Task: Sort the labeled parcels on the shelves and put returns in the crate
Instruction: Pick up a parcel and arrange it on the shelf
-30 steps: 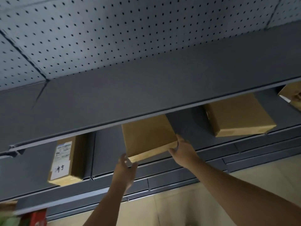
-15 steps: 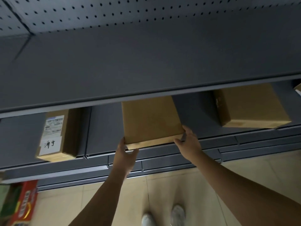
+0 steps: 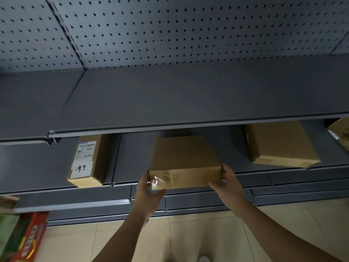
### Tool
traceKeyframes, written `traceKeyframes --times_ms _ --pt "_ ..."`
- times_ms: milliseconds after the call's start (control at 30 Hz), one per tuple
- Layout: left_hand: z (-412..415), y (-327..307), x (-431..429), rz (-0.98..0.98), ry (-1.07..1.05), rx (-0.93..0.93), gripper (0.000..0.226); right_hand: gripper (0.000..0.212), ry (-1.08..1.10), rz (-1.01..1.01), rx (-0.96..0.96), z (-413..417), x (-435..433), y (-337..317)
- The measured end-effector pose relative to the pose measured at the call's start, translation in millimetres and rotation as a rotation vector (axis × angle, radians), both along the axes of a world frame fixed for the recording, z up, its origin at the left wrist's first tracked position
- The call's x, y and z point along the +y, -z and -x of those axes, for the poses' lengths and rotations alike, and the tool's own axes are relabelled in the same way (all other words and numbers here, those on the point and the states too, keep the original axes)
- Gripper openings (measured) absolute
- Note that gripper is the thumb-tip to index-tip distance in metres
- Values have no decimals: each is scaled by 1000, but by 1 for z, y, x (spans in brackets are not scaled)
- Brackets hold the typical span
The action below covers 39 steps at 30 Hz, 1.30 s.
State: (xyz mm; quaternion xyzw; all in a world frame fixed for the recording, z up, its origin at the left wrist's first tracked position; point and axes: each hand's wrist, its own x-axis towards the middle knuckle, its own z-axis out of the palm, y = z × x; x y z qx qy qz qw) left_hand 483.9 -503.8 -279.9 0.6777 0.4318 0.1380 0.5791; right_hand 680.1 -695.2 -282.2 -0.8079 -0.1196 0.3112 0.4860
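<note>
A plain brown cardboard parcel (image 3: 184, 159) with clear tape on its near face sits at the front of the lower grey shelf (image 3: 264, 176). My left hand (image 3: 149, 191) grips its near left corner. My right hand (image 3: 224, 181) grips its near right corner. Left of it stands a labeled parcel (image 3: 88, 161) with a printed shipping label and a handwritten white sticker. To the right lies another brown parcel (image 3: 279, 144), and a further parcel (image 3: 340, 133) shows at the right edge. No crate is in view.
An upper grey shelf (image 3: 170, 99) overhangs the parcels, with perforated back panels (image 3: 170, 29) above it. A red and green printed box (image 3: 24, 237) sits at the lower left. Beige floor tiles (image 3: 188, 239) and a shoe tip (image 3: 204, 259) show below.
The parcel between my hands has come forward toward the shelf's front edge, showing its taped near face. Both hands have shifted from under its front edge to its two near corners.
</note>
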Motion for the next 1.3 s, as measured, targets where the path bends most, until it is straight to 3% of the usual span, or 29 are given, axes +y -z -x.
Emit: traceKeyframes --times_ms 233,433,500,633,800,1033,1300 --pt "-16 -28 24 -75 54 -36 79 52 -21 -39 -119 -13 6 -45" --pt "-32 -44 32 -110 -22 -5 74 68 -30 -115 -107 -39 24 -48" --pt "-36 -38 37 -88 -49 10 75 75 -16 -138 -46 -46 30 -43" --pt "-46 -25 50 -47 -51 43 72 64 -35 -142 4 -56 41 -26" --pt "-59 -12 62 59 -43 -45 70 69 -32 -118 -23 -67 59 -12" --pt "-61 -4 58 -1 -100 -44 47 33 32 -49 -83 -65 61 -9" --pt "-53 -14 53 -86 -90 13 39 25 -22 9 -185 -61 50 -19"
